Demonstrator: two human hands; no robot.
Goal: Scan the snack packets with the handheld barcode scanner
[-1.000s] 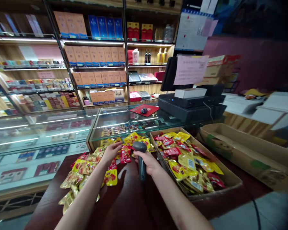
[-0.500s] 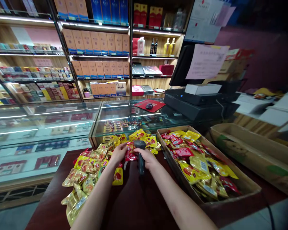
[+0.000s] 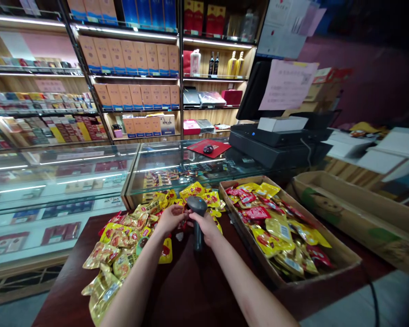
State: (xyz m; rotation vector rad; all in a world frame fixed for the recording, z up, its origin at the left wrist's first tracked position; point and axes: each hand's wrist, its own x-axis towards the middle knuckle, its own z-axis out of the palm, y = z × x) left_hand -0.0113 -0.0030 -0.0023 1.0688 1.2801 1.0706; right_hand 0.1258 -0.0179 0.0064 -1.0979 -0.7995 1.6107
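My right hand (image 3: 208, 227) is wrapped around a dark, smooth, plastic-looking scanner (image 3: 197, 206), its rounded head above a straight handle, upright over a glossy, reddish-brown tabletop (image 3: 182, 295). My left hand (image 3: 169, 220) is just beside it, fingers curled at a small, shiny red packet (image 3: 183, 224); mostly hidden, so I cannot tell whether I grip it. Left of my hands lie crinkled, puffy gold and yellow foil packets (image 3: 122, 238). Right, similar packets fill a shallow, oblong cardboard box (image 3: 341, 267).
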